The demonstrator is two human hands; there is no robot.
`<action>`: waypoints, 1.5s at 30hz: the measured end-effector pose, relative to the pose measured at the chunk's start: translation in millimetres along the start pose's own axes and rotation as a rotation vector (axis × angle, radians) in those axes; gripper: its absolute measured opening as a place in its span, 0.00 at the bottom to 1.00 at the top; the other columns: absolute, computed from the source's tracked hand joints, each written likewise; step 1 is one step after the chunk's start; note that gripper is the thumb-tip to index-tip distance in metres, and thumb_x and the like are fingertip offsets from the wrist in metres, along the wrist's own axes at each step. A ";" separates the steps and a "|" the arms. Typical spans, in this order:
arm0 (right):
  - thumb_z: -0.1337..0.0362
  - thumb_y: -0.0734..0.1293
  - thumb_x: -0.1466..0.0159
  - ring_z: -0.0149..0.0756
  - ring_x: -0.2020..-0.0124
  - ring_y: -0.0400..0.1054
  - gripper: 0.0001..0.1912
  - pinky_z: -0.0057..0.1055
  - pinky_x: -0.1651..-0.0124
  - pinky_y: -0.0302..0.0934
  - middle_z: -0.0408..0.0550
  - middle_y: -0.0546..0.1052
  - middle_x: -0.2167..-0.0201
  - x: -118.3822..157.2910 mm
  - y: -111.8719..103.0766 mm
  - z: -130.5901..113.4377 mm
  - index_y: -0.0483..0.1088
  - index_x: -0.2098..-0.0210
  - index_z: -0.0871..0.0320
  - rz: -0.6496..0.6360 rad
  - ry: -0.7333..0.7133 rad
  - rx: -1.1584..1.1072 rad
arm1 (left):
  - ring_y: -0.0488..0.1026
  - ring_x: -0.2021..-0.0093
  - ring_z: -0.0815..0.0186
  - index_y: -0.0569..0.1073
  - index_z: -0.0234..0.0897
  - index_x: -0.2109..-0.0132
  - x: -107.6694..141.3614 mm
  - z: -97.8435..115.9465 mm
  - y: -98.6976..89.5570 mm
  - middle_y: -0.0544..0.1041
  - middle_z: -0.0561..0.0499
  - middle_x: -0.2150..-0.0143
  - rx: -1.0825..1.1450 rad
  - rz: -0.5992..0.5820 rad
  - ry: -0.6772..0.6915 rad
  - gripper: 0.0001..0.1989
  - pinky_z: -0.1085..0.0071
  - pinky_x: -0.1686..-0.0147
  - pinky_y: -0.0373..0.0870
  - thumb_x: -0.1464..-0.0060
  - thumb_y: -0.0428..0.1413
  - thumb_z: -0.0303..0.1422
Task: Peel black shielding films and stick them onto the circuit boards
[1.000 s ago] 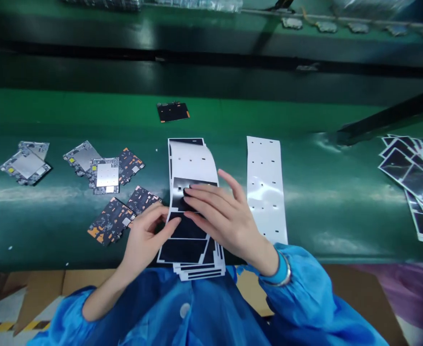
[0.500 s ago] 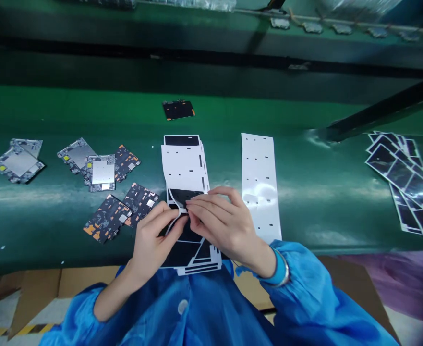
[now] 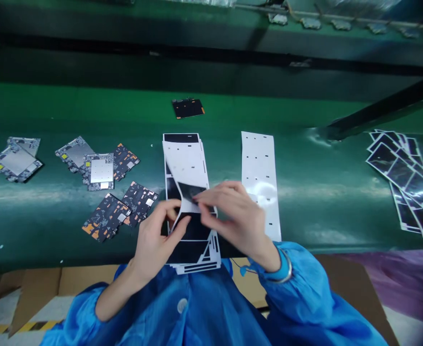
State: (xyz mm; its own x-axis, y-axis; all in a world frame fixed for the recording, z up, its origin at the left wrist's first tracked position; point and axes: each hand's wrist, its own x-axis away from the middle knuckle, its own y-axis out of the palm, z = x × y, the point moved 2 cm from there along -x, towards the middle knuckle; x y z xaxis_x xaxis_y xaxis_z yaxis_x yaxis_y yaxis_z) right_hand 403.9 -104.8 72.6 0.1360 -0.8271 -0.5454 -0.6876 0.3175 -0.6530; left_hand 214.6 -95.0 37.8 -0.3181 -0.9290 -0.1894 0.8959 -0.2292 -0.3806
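A stack of black-and-white sheets [image 3: 193, 251] lies in front of me, its top sheet showing a white face [image 3: 189, 163] and bending upward in the middle. My left hand [image 3: 157, 235] pinches the left edge of that white sheet between thumb and fingers. My right hand [image 3: 233, 218] closes on a dark film piece [image 3: 190, 191] at the lower end of the white part; its fingertips are slightly blurred. Right of the stack lies a separate white sheet [image 3: 259, 168] with small slots. Behind the stack is a black circuit board [image 3: 188, 108].
Silver-faced boards [image 3: 18, 161] [image 3: 101, 170] and dark boards with orange patches [image 3: 106, 216] lie on the left of the green table [image 3: 315, 202]. Fanned black sheets [image 3: 402, 168] rest at the far right. A dark bar [image 3: 380, 108] slants down to the table's back right.
My right hand has moved slightly right, drawing the dark film away from my left hand. The white sheet is lifted and bent more, and more black shows beneath its left edge.
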 end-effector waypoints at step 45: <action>0.64 0.76 0.39 0.36 0.68 0.73 0.05 0.36 0.62 0.70 0.40 0.79 0.69 31.4 -10.7 27.0 0.77 0.65 0.50 0.184 0.546 -0.288 | 0.66 0.33 0.44 0.61 0.47 0.30 32.4 -76.6 -180.8 0.66 0.40 0.33 -0.749 -0.302 -0.039 0.34 0.46 0.36 0.66 0.38 0.58 0.52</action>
State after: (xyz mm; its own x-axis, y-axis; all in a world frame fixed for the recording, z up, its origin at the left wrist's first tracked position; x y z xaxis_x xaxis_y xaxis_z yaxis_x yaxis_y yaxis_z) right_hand 434.7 -121.7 48.2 -0.3328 -0.9121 -0.2394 -0.8395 0.4022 -0.3652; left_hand 18.6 -61.4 31.2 -0.4898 -0.8707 0.0447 0.3227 -0.2287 -0.9184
